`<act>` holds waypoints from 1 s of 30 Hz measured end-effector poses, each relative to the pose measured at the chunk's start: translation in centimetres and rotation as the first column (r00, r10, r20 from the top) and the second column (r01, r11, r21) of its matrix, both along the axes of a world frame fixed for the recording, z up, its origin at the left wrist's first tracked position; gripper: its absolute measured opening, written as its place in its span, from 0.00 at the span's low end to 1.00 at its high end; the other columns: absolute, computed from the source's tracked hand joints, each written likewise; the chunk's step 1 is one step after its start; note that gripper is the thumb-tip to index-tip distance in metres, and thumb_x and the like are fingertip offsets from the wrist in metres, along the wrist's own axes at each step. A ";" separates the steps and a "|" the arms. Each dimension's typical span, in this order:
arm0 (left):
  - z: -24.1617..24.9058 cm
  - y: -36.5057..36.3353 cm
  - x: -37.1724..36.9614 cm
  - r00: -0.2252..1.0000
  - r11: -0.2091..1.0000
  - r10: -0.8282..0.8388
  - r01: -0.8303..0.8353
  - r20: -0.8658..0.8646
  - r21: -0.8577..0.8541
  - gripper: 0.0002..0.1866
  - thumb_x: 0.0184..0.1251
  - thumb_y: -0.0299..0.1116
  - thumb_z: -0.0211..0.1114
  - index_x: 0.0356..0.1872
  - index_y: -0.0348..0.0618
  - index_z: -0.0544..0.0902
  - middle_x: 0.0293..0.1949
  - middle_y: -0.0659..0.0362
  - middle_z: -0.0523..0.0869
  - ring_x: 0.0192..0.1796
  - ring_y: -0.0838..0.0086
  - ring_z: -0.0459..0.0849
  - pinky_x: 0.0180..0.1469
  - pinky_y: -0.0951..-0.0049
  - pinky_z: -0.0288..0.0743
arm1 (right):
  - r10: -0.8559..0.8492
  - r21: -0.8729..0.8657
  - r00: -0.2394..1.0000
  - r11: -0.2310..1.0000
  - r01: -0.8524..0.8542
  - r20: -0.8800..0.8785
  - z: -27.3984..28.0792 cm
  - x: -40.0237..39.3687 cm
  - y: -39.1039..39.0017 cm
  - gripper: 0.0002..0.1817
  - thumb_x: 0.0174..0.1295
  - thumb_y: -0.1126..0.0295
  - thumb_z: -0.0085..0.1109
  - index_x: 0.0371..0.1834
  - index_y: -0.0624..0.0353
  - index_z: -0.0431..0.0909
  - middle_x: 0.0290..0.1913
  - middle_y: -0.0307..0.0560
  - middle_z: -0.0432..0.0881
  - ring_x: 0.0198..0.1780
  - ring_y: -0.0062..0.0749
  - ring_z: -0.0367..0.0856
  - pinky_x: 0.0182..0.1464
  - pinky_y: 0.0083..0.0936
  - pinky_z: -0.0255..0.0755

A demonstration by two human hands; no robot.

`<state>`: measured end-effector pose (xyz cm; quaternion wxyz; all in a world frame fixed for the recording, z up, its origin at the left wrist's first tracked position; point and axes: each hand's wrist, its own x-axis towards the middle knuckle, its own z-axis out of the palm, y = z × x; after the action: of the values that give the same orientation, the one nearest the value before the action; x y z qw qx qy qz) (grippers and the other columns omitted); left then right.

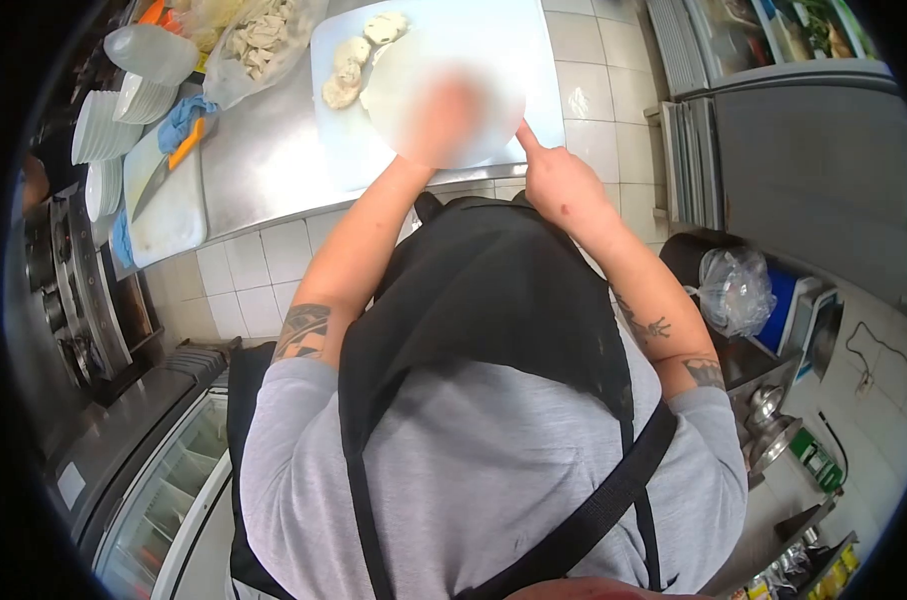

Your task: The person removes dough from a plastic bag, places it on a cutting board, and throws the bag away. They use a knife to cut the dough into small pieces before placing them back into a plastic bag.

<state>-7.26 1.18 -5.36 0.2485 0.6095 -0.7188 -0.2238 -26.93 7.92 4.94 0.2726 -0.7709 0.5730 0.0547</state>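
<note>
My left hand [446, 112] is over the white cutting board [539, 60], its fingers smeared by a round blurred patch. What it touches does not show. At the board's near right edge is my right hand [566, 185]. One digit points up and left to the rim of the blur, and the other fingers look curled in. Whatever they hold, if anything, I cannot make out. Several pale, lumpy pieces of food [352, 55] lie on the board's left side. To their left, a clear plastic bag [259, 50] holds pale cut pieces.
On the steel counter [264, 150], a second board [174, 215] carries an orange-handled knife [186, 145] beside a blue cloth [181, 122]. White bowls [104, 128] are stacked at the left edge. A fridge [809, 150] stands to the right, with a plastic bag [736, 290] nearer me.
</note>
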 end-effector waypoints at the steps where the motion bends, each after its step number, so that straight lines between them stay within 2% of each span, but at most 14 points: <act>1: 0.0 0.0 0.0 1.000 1.000 0.002 -0.002 -0.012 -0.001 0.17 0.72 0.35 0.61 0.60 0.50 0.81 0.55 0.46 0.78 0.52 0.48 0.86 0.53 0.50 0.82 | -0.002 0.021 1.000 1.000 0.002 -0.001 -0.2 0.0 -0.3 0.51 0.61 0.80 0.53 0.89 0.51 0.43 0.28 0.67 0.85 0.30 0.63 0.85 0.38 0.56 0.79; 4: 0.0 0.0 0.0 0.999 1.000 0.011 -0.012 -0.045 -0.010 0.17 0.72 0.36 0.61 0.59 0.50 0.81 0.55 0.46 0.78 0.51 0.48 0.86 0.52 0.50 0.82 | -0.016 0.059 0.999 0.998 0.018 -0.037 -0.3 0.4 -0.8 0.48 0.61 0.80 0.48 0.88 0.48 0.46 0.34 0.66 0.87 0.36 0.63 0.88 0.43 0.56 0.82; 7: -0.2 0.1 0.1 0.998 1.000 0.015 -0.016 -0.064 -0.022 0.16 0.72 0.36 0.61 0.59 0.50 0.82 0.54 0.46 0.79 0.50 0.48 0.86 0.52 0.50 0.82 | -0.057 0.078 0.998 0.995 0.060 -0.039 -1.5 1.0 -1.2 0.49 0.61 0.80 0.48 0.88 0.44 0.46 0.34 0.67 0.87 0.36 0.63 0.88 0.44 0.57 0.81; 10: -0.2 0.1 0.2 0.996 1.000 0.024 -0.026 -0.084 -0.017 0.16 0.73 0.36 0.61 0.58 0.50 0.82 0.54 0.47 0.79 0.50 0.49 0.86 0.51 0.51 0.82 | -0.038 -0.029 0.998 0.999 0.040 0.050 -4.7 0.5 -1.0 0.49 0.63 0.80 0.50 0.89 0.45 0.43 0.28 0.68 0.85 0.30 0.65 0.85 0.37 0.57 0.78; 13: -0.6 0.5 0.3 0.991 0.999 0.038 -0.042 -0.132 -0.024 0.15 0.75 0.38 0.61 0.58 0.50 0.82 0.55 0.48 0.79 0.48 0.49 0.87 0.50 0.51 0.82 | -0.070 -0.023 0.995 0.997 0.072 0.076 -5.8 0.0 -1.2 0.46 0.66 0.79 0.47 0.88 0.40 0.44 0.28 0.67 0.84 0.30 0.65 0.84 0.38 0.57 0.78; 16: -1.3 1.2 0.5 0.983 0.996 0.040 -0.053 -0.182 -0.069 0.14 0.77 0.40 0.61 0.59 0.51 0.81 0.56 0.49 0.78 0.46 0.50 0.87 0.49 0.52 0.82 | -0.028 -0.065 0.997 0.997 0.033 0.071 -5.7 -0.9 -2.0 0.45 0.68 0.78 0.45 0.88 0.37 0.46 0.28 0.66 0.84 0.30 0.65 0.84 0.39 0.57 0.77; 19: -1.5 1.4 0.6 0.982 0.993 0.043 -0.062 -0.185 -0.096 0.14 0.78 0.40 0.60 0.59 0.52 0.80 0.57 0.50 0.78 0.46 0.51 0.87 0.49 0.51 0.82 | -0.058 -0.076 0.997 0.995 0.061 0.046 -4.4 -0.5 -1.8 0.50 0.61 0.79 0.50 0.88 0.34 0.45 0.31 0.65 0.86 0.34 0.61 0.87 0.42 0.55 0.82; 22: -1.5 1.4 0.4 0.991 0.992 0.057 -0.070 -0.123 -0.109 0.13 0.78 0.38 0.60 0.58 0.53 0.80 0.57 0.52 0.77 0.49 0.51 0.87 0.49 0.50 0.82 | -0.016 -0.113 0.997 0.993 0.025 0.077 -3.0 -0.2 -1.0 0.45 0.66 0.79 0.47 0.88 0.40 0.47 0.27 0.66 0.83 0.29 0.64 0.83 0.38 0.57 0.76; 25: -1.4 1.2 0.1 0.996 0.990 0.060 -0.068 -0.067 -0.121 0.12 0.77 0.37 0.59 0.57 0.53 0.80 0.56 0.52 0.78 0.52 0.52 0.86 0.50 0.50 0.81 | -0.002 -0.043 1.000 0.999 0.001 -0.014 -1.2 0.4 -0.5 0.50 0.60 0.79 0.52 0.88 0.40 0.47 0.30 0.64 0.86 0.33 0.61 0.87 0.42 0.54 0.82; 30: -1.1 1.2 -0.1 0.996 0.991 0.072 -0.077 -0.057 -0.109 0.12 0.75 0.36 0.60 0.56 0.53 0.80 0.55 0.53 0.78 0.53 0.52 0.85 0.50 0.49 0.81 | 0.013 -0.017 0.999 1.000 -0.013 -0.034 0.2 0.8 -0.4 0.50 0.59 0.79 0.53 0.88 0.43 0.49 0.30 0.64 0.86 0.33 0.61 0.87 0.41 0.54 0.82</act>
<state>-7.40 2.35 -6.44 0.3092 0.6150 -0.7000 -0.1903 -26.12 7.57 5.16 0.2558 -0.7758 0.5731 0.0649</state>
